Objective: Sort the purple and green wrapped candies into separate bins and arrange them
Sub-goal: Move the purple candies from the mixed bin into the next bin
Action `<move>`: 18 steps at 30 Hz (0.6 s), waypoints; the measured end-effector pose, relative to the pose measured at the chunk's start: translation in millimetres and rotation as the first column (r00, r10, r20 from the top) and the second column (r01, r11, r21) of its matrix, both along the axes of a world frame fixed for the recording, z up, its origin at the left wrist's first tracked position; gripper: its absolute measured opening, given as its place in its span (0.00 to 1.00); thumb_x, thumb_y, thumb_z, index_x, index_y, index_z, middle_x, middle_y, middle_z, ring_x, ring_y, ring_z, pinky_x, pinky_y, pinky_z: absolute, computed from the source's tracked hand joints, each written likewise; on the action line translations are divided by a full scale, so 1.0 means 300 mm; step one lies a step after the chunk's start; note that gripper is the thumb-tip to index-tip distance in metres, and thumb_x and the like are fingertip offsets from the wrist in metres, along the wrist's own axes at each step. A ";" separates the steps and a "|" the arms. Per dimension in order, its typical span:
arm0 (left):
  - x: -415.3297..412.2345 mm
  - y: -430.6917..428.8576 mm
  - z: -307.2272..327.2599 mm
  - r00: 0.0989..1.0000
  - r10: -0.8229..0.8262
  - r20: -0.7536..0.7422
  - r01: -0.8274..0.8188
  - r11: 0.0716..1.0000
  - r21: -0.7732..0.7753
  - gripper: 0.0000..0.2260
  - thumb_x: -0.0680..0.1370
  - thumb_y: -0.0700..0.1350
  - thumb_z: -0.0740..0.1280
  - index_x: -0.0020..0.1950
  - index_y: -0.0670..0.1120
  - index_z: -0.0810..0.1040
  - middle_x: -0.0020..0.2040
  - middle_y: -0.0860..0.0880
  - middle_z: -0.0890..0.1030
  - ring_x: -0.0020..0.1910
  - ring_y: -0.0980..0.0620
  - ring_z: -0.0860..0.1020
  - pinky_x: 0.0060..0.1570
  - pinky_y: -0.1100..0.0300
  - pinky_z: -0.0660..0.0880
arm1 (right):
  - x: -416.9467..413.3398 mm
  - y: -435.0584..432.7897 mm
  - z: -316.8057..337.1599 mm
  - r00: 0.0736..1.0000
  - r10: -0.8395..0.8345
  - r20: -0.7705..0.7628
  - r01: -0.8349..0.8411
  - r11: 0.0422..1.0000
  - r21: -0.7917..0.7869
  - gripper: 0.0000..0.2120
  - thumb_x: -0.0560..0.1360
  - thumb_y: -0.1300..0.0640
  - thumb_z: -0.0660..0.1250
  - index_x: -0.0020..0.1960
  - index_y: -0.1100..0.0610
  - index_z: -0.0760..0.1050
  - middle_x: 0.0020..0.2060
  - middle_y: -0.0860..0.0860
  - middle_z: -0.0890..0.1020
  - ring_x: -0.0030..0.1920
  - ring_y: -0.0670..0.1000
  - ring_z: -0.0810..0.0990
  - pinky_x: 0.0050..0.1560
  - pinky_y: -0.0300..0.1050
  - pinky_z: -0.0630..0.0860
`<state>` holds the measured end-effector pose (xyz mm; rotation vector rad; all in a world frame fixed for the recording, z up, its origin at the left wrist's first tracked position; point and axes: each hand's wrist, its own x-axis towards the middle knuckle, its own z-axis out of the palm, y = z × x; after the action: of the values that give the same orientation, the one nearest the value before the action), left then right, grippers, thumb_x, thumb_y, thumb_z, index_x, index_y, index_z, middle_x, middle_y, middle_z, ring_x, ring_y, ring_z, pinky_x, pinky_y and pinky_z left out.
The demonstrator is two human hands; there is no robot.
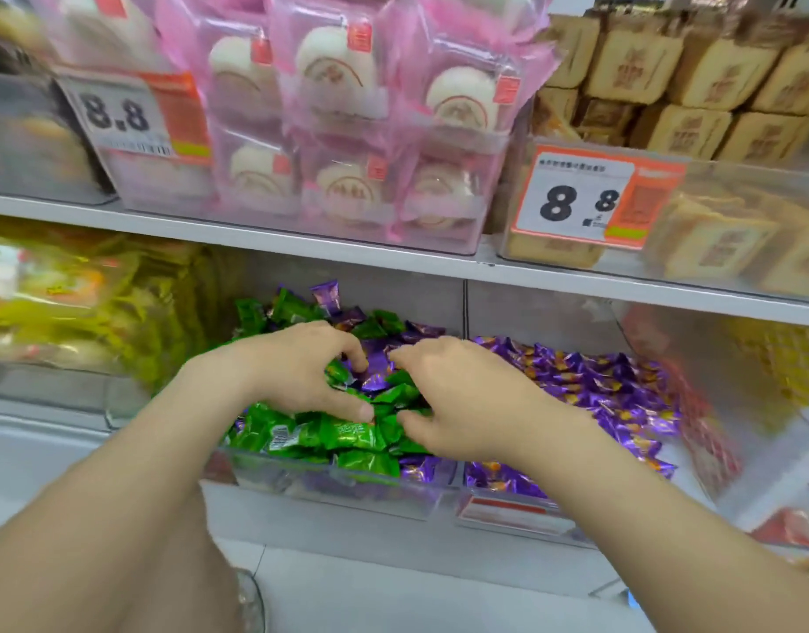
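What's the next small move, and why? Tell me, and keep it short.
Probably pinch the purple candy lying between the left hand and right hand, then carry it to the right bin. The left bin mixes green candies with purple ones, while the right bin shows only purple.

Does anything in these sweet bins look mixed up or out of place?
Yes. The clear plastic bin on the left holds green wrapped candies with purple wrapped candies scattered among them, while the clear bin beside it on the right holds only purple ones. The stray purple pieces look misplaced.
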<state>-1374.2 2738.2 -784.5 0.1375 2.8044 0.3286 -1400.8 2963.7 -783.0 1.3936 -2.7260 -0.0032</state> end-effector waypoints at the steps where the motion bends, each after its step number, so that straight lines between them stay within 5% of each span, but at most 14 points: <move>1: -0.003 -0.005 0.002 1.000 -0.005 0.008 0.005 1.000 0.017 0.27 0.70 0.71 0.74 0.65 0.61 0.78 0.62 0.54 0.73 0.64 0.52 0.73 0.65 0.53 0.74 | 0.000 -0.021 -0.012 1.000 -0.003 -0.018 0.004 0.998 0.058 0.21 0.76 0.46 0.66 0.65 0.53 0.73 0.54 0.54 0.82 0.56 0.60 0.81 0.55 0.56 0.78; 6: -0.023 -0.051 0.031 0.997 0.054 0.049 -0.056 0.997 0.050 0.21 0.67 0.67 0.80 0.55 0.60 0.83 0.60 0.58 0.77 0.59 0.54 0.80 0.62 0.52 0.76 | -0.049 -0.082 -0.021 0.993 -0.103 0.053 0.098 0.991 0.091 0.16 0.79 0.44 0.70 0.64 0.48 0.78 0.57 0.54 0.81 0.60 0.62 0.80 0.53 0.54 0.79; 8: -0.024 -0.077 0.040 0.993 0.097 0.061 -0.105 0.983 0.153 0.16 0.69 0.57 0.83 0.52 0.56 0.84 0.52 0.59 0.78 0.43 0.54 0.86 0.46 0.56 0.82 | -0.073 -0.095 -0.016 0.987 -0.145 0.066 0.140 0.987 0.080 0.10 0.80 0.48 0.69 0.60 0.49 0.79 0.51 0.56 0.80 0.55 0.64 0.81 0.47 0.52 0.77; 10: -0.034 -0.105 0.036 0.989 0.146 -0.011 -0.141 0.970 0.198 0.10 0.73 0.48 0.82 0.50 0.53 0.84 0.52 0.57 0.80 0.37 0.53 0.86 0.32 0.65 0.77 | -0.097 -0.098 -0.005 0.980 -0.189 0.063 0.189 0.982 -0.007 0.06 0.82 0.51 0.65 0.56 0.52 0.78 0.46 0.58 0.80 0.52 0.66 0.81 0.44 0.53 0.76; 13: -0.072 -0.161 0.007 0.943 0.241 -0.231 -0.220 0.969 0.113 0.07 0.75 0.48 0.79 0.50 0.55 0.84 0.56 0.50 0.81 0.51 0.50 0.81 0.50 0.61 0.77 | -0.127 -0.109 0.007 0.957 -0.271 0.107 0.291 0.917 -0.275 0.09 0.83 0.51 0.64 0.52 0.56 0.79 0.45 0.60 0.84 0.51 0.69 0.80 0.49 0.57 0.79; 16: -0.107 -0.177 -0.022 0.939 0.236 -0.250 -0.241 0.971 0.012 0.15 0.80 0.48 0.71 0.66 0.50 0.80 0.66 0.43 0.79 0.65 0.42 0.77 0.67 0.51 0.74 | -0.144 -0.166 -0.003 0.915 -0.302 0.269 0.393 0.819 -0.418 0.11 0.83 0.51 0.65 0.55 0.59 0.81 0.44 0.58 0.86 0.50 0.65 0.83 0.54 0.54 0.79; 18: -0.115 -0.157 -0.022 0.955 0.175 -0.239 -0.183 0.983 -0.013 0.17 0.81 0.47 0.69 0.70 0.48 0.77 0.67 0.43 0.78 0.69 0.42 0.75 0.71 0.51 0.69 | -0.160 -0.208 -0.009 0.843 -0.288 0.454 0.490 0.758 -0.430 0.15 0.84 0.51 0.63 0.66 0.58 0.78 0.53 0.58 0.86 0.55 0.61 0.84 0.61 0.53 0.78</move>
<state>-1408.8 2691.2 -791.0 -0.0937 3.0663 0.3241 -1448.8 2901.3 -785.8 0.6893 -2.8978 1.0043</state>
